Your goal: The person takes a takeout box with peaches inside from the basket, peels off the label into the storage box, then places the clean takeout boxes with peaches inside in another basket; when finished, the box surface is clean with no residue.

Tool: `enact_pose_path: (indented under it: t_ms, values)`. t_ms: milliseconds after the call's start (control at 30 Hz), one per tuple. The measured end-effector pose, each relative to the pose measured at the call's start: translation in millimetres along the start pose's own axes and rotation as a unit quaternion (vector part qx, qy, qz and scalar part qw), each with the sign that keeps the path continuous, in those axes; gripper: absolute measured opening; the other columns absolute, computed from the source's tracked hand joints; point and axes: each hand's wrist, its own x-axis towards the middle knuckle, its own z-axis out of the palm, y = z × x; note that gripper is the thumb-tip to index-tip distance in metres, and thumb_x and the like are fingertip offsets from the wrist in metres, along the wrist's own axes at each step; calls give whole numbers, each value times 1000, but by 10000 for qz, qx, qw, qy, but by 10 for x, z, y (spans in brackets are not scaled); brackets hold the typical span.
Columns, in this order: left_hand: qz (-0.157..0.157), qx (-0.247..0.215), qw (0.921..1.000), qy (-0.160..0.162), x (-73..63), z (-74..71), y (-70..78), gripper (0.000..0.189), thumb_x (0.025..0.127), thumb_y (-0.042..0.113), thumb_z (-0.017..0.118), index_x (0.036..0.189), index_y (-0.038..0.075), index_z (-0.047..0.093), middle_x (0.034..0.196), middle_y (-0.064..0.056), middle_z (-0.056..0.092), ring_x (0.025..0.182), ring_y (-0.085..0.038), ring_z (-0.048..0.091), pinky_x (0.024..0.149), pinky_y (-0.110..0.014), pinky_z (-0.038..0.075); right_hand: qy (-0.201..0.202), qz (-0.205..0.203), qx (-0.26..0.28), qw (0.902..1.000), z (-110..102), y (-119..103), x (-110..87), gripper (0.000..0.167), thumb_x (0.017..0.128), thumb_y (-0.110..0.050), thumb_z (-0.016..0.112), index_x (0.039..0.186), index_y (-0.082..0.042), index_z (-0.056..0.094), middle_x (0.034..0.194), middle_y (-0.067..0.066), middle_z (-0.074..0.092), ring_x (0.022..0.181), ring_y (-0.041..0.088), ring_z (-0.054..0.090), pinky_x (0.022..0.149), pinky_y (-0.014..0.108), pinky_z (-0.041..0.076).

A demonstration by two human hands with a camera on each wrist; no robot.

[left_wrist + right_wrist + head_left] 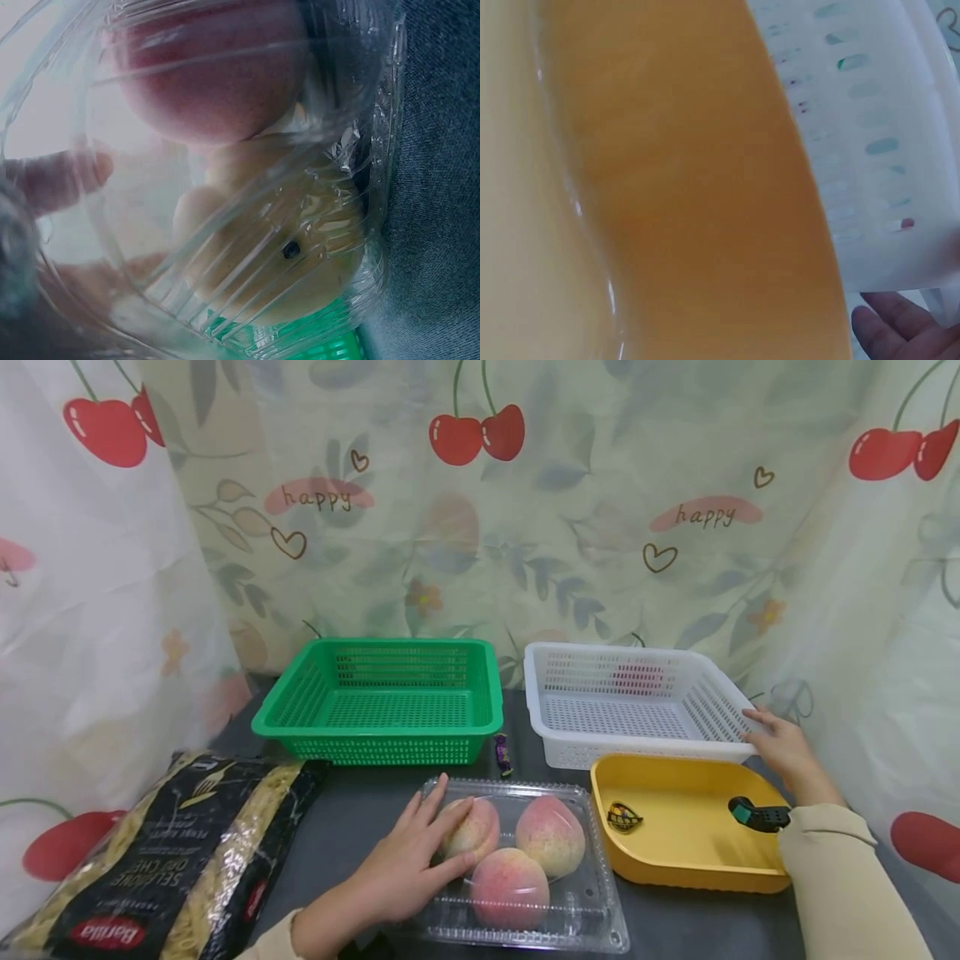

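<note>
My left hand (401, 864) lies with spread, straight fingers on the lid of a clear plastic clamshell box (442, 922). Inside the box are three peaches (510, 889), also seen close through the plastic as a peach (217, 75) in the left wrist view. At the right, my right hand (789, 753) holds the right rim of a white plastic basket (637, 747), thumb and fingers at its front corner. Part of that basket's slotted wall (877, 120) shows in the right wrist view, with curled fingertips (885, 322) below its edge.
A yellow tray (697, 868) with a small wrapped candy (623, 817) in it stands before the white basket. A green basket (375, 747) is at the back left. A purple-wrapped candy (502, 755) lies between the baskets. A Barilla pasta bag (165, 860) fills the front left.
</note>
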Motion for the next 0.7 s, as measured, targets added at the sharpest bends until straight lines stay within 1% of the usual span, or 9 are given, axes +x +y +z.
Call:
enact_pose_path:
  t_ms: [133,267,333,433,500,533,567,633,700]
  values:
    - [7,-20,10000,25,-4,-6,10,62,91,57,45,145,29,35,158,-4,8,142,-42,10,90,-75,30,81,62,109,9999,15,5,16,55,95,-8,33,146,2,16,153,18,-9,137,53,2,104,66,18]
    - [-9,-131,9998,137,3,-2,1,61,90,55,48,144,28,37,158,-2,11,142,-41,12,90,-74,30,131,104,234,9996,32,29,26,55,94,-5,30,146,1,16,153,17,-9,138,51,0,105,65,16]
    - [-63,-335,9991,247,15,5,-13,61,90,52,51,143,26,39,158,-1,12,143,-39,12,92,-74,29,142,94,288,9994,39,40,32,54,94,-4,30,146,2,16,154,17,-9,138,50,-1,106,65,15]
    - [-171,-1012,9936,478,37,26,-40,61,89,42,57,143,21,38,158,-3,8,143,-38,7,102,-72,17,168,70,331,9993,47,50,41,54,94,-3,30,146,3,16,154,18,-8,138,50,0,107,64,16]
    - [-310,-1662,9824,790,56,45,-57,66,84,33,65,143,18,39,158,-9,8,143,-40,3,105,-70,6,209,54,343,9992,50,54,48,54,94,-2,30,146,4,16,154,18,-8,138,50,0,107,63,16]
    - [-396,-2019,9742,932,62,56,-65,69,81,28,69,142,17,40,157,-12,8,143,-41,2,106,-70,3,227,49,346,9991,51,54,51,54,94,-1,29,146,4,16,154,19,-7,138,50,1,107,63,16]
    - [-471,-2397,9640,1052,66,67,-71,71,78,23,72,142,16,41,157,-15,9,142,-43,2,106,-69,0,244,44,340,9991,51,54,52,54,94,-1,29,146,4,16,153,19,-7,138,50,1,107,63,16]
    - [-618,-3062,9417,1248,75,87,-86,75,72,14,76,139,15,44,155,-19,11,141,-45,3,105,-70,0,279,44,312,9991,50,52,50,54,93,-1,29,146,4,16,154,19,-6,138,51,3,107,63,16]
    - [-772,-3563,9231,1224,83,99,-100,77,70,8,77,140,15,44,155,-20,9,141,-45,3,105,-70,3,304,48,294,9991,44,51,44,54,93,-1,30,146,3,16,154,20,-5,137,51,4,106,64,17]
